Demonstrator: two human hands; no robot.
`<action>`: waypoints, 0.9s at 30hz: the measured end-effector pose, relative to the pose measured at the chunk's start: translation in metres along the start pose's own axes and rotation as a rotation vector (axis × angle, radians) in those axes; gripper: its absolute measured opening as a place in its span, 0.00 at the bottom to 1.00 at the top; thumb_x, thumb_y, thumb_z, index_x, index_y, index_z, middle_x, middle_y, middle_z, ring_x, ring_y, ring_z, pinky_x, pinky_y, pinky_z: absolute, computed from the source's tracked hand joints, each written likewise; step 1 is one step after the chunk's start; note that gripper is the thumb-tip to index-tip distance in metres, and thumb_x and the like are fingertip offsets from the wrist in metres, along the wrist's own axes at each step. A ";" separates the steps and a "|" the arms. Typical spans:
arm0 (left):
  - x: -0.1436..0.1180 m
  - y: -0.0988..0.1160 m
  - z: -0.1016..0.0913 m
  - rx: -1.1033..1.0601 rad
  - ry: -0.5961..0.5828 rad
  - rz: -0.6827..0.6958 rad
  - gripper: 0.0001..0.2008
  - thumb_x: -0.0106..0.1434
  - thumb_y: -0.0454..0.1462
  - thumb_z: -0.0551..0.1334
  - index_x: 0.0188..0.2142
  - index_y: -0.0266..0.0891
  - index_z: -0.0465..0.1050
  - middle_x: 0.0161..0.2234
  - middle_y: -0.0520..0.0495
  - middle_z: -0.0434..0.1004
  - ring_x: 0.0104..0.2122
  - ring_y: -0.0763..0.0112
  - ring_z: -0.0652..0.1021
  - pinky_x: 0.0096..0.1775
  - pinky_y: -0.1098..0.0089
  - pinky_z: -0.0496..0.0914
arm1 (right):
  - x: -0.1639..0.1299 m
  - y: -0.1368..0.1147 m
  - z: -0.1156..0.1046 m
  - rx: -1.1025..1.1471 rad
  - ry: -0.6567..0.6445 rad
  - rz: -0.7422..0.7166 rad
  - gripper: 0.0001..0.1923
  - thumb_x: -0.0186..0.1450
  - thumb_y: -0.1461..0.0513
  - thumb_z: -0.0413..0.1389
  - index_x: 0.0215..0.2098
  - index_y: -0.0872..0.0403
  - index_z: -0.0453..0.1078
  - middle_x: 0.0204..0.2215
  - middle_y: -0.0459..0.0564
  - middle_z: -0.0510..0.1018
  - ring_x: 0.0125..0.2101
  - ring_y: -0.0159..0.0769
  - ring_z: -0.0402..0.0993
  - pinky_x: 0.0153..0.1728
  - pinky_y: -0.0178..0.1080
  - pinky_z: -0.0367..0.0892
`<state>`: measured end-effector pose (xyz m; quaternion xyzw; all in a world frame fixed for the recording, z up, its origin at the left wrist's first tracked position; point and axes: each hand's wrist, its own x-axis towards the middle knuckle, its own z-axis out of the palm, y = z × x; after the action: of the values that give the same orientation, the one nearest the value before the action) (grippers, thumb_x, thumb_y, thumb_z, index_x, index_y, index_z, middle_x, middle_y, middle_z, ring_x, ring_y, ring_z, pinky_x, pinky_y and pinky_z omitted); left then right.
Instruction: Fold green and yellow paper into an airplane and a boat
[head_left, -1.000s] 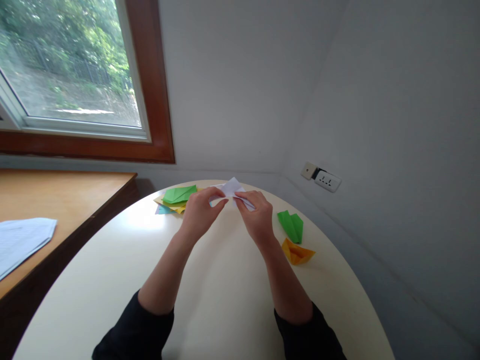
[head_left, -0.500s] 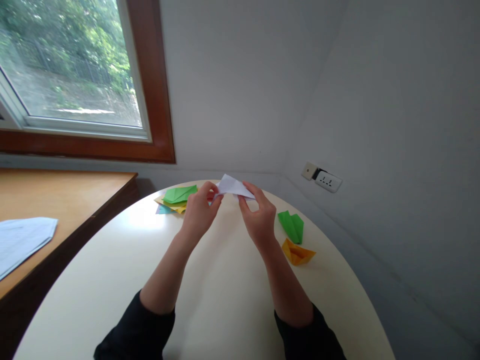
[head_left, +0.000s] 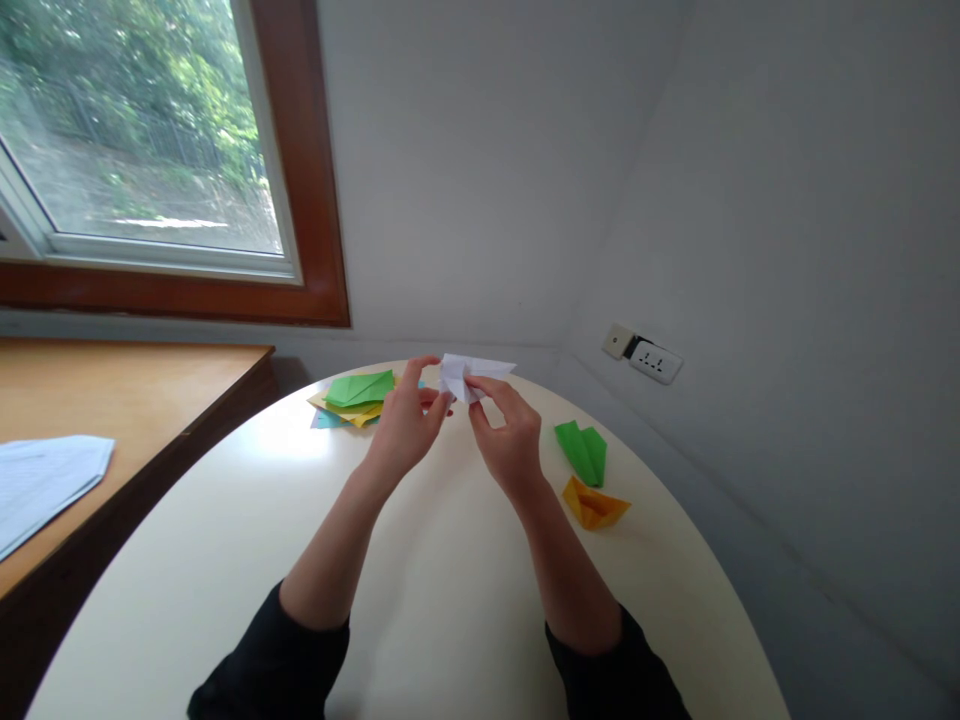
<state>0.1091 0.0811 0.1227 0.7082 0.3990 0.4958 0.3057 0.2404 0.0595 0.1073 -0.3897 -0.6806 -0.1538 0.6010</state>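
A folded sheet of white paper (head_left: 454, 372) is held up above the far part of the round table, between both hands. My left hand (head_left: 409, 415) grips its left edge, with the index finger at the top corner and the thumb at the bottom. My right hand (head_left: 506, 420) pinches the paper's lower middle between thumb and index finger. A pointed end of the paper reaches out to the right, past the right fingers. Small folds show near the pinch, but their exact shape is too small to tell.
Left of the hands lies a pile of coloured paper, a folded green piece (head_left: 360, 389) on top. At the right sit a green folded paper (head_left: 583, 453) and an orange paper boat (head_left: 596, 505). The white round table (head_left: 450, 600) stands by a wooden desk (head_left: 150, 385) holding papers (head_left: 52, 485).
The white paper has turned, from a raised peak to a flatter shape pointing right. My right fingers have shifted left from its right end to its lower middle.
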 end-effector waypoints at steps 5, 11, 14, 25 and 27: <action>0.000 0.000 0.001 -0.007 -0.034 0.055 0.27 0.56 0.33 0.56 0.55 0.39 0.54 0.24 0.53 0.76 0.26 0.70 0.78 0.31 0.71 0.70 | 0.002 -0.002 -0.001 -0.049 -0.025 -0.038 0.12 0.60 0.70 0.49 0.37 0.52 0.71 0.35 0.50 0.80 0.38 0.36 0.76 0.41 0.41 0.68; -0.002 0.002 0.001 0.050 -0.109 0.092 0.27 0.55 0.31 0.56 0.55 0.41 0.57 0.27 0.51 0.76 0.28 0.71 0.78 0.32 0.72 0.70 | 0.001 -0.002 0.001 -0.076 -0.044 -0.031 0.10 0.60 0.68 0.49 0.34 0.52 0.71 0.34 0.50 0.80 0.37 0.37 0.76 0.41 0.42 0.65; -0.003 0.002 0.002 0.104 -0.141 0.102 0.26 0.55 0.31 0.55 0.55 0.41 0.58 0.29 0.51 0.76 0.30 0.70 0.78 0.33 0.71 0.70 | 0.002 -0.003 0.001 -0.079 -0.038 -0.030 0.09 0.60 0.68 0.50 0.32 0.52 0.70 0.32 0.50 0.80 0.36 0.36 0.76 0.40 0.42 0.65; -0.001 0.002 0.000 0.134 -0.147 0.052 0.22 0.54 0.32 0.55 0.50 0.41 0.61 0.31 0.49 0.76 0.32 0.69 0.78 0.34 0.70 0.70 | 0.002 -0.005 -0.001 -0.046 -0.063 -0.017 0.08 0.59 0.69 0.50 0.29 0.52 0.69 0.30 0.49 0.79 0.34 0.36 0.75 0.40 0.42 0.65; -0.001 0.003 0.000 0.138 -0.148 0.045 0.21 0.54 0.32 0.55 0.49 0.41 0.61 0.32 0.48 0.77 0.32 0.68 0.78 0.33 0.71 0.69 | 0.002 -0.005 0.000 -0.019 -0.066 -0.014 0.08 0.59 0.68 0.49 0.29 0.52 0.69 0.30 0.50 0.79 0.34 0.36 0.74 0.39 0.42 0.67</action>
<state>0.1099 0.0787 0.1247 0.7709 0.3927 0.4203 0.2735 0.2371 0.0572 0.1103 -0.3956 -0.7013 -0.1515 0.5734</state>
